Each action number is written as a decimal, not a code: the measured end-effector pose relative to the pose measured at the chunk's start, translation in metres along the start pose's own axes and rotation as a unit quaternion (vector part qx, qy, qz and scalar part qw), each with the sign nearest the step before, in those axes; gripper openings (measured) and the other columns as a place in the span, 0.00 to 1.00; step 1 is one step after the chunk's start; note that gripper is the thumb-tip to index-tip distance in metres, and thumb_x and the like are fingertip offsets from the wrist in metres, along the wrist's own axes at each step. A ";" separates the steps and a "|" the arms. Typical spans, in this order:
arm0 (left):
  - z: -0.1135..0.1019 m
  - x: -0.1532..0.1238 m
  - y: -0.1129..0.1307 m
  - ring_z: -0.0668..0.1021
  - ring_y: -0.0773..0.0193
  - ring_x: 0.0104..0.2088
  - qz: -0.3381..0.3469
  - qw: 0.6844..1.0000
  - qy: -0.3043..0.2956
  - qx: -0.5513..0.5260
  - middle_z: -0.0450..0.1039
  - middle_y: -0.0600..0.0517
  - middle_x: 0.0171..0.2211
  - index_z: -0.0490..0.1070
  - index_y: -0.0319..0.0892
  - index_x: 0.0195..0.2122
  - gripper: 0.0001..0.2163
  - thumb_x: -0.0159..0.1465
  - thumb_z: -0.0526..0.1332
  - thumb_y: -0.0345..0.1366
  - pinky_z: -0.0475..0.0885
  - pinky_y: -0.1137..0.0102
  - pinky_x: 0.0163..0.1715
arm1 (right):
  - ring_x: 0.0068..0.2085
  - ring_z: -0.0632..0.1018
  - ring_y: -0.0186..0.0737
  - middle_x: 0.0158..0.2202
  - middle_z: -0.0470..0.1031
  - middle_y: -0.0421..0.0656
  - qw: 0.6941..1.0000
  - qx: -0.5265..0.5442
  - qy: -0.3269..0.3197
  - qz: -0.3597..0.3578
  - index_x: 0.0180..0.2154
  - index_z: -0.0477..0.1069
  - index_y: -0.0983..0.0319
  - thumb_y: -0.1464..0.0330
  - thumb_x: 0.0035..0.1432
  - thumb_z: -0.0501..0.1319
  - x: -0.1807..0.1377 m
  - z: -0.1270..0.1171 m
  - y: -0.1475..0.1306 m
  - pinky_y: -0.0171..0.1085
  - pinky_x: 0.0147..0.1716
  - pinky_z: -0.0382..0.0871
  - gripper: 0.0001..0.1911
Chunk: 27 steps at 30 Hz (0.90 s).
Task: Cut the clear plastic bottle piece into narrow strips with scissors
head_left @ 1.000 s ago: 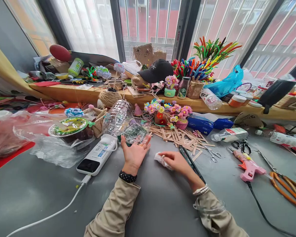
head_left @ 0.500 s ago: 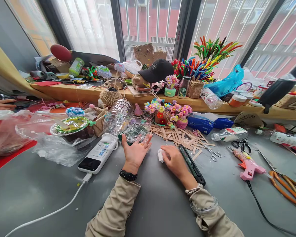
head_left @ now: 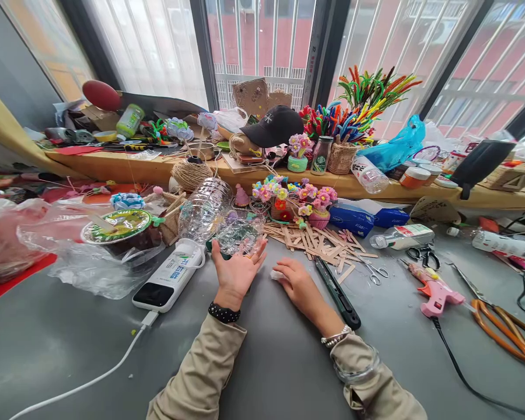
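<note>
My left hand is cupped around a clear cut piece of plastic bottle near the middle of the grey table, fingers curled up its sides. Just to its right, my right hand lies on the table, closed on a small white wad of tissue that peeks out at the fingertips. A larger clear plastic bottle lies on its side behind the cut piece.
A white power bank with a cable lies left of my hands, a black utility knife right of them. Wooden sticks, scissors, a pink glue gun and orange shears fill the right side. Plastic bags sit at left.
My right hand has slid left across the table with the white wad, ending close beside my left hand. My left hand has stayed on the clear plastic piece.
</note>
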<state>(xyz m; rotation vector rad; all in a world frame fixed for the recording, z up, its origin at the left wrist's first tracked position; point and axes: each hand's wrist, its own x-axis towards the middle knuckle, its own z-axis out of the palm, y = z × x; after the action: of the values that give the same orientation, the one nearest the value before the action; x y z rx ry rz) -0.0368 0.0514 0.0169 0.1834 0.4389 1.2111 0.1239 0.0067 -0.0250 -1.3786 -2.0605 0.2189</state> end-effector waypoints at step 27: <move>0.001 0.000 -0.001 0.75 0.46 0.47 -0.009 1.000 -0.007 -0.021 0.64 0.34 0.53 0.52 0.37 0.57 0.40 0.51 0.52 0.61 0.73 0.55 0.41 | 0.58 0.65 0.44 0.54 0.68 0.56 0.965 -0.225 -0.059 0.121 0.51 0.67 0.70 0.81 0.59 0.48 0.051 0.023 -0.006 0.39 0.53 0.63 0.20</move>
<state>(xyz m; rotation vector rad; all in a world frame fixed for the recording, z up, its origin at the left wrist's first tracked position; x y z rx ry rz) -0.0359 0.0513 0.0174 0.1510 0.4022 1.1996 0.0931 0.0536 -0.0182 -1.9372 -2.1169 -0.0767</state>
